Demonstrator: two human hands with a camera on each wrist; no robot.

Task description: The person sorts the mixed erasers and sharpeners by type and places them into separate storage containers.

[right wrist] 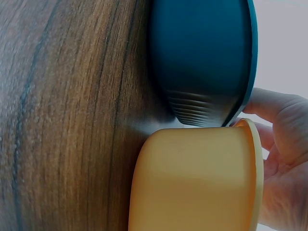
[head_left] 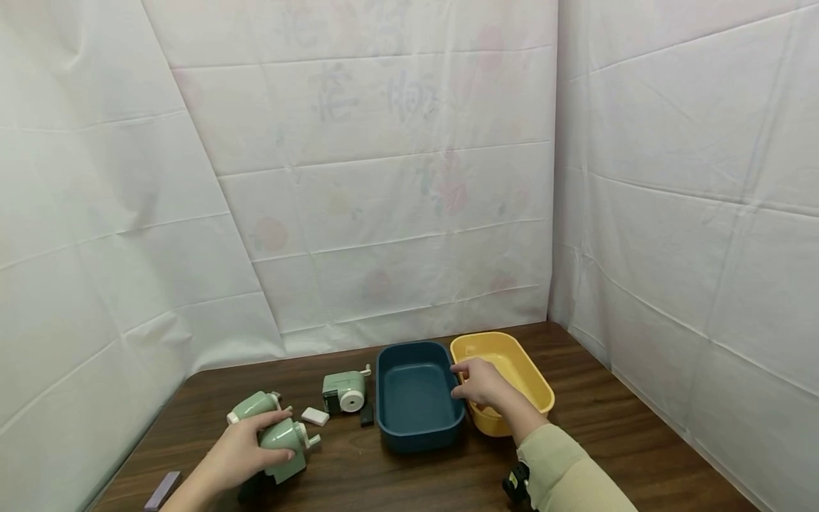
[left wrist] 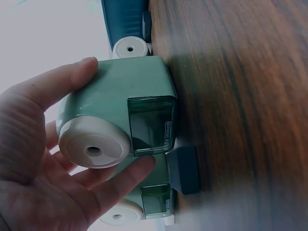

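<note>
My left hand grips a light green pencil sharpener with a crank, thumb on one side and fingers on the other. In the left wrist view the white round pencil port and dark clear drawer of this sharpener face the camera. Whether it touches the table I cannot tell. Beside it sits a second green sharpener. My right hand pinches the near right rim of a dark blue bin, its thumb on the rim in the right wrist view. A yellow bin stands close beside, under that hand.
A third green sharpener stands left of the blue bin, by a small dark block. A white eraser lies between the sharpeners. A purple block lies at the near left. White sheets hang behind the wooden table.
</note>
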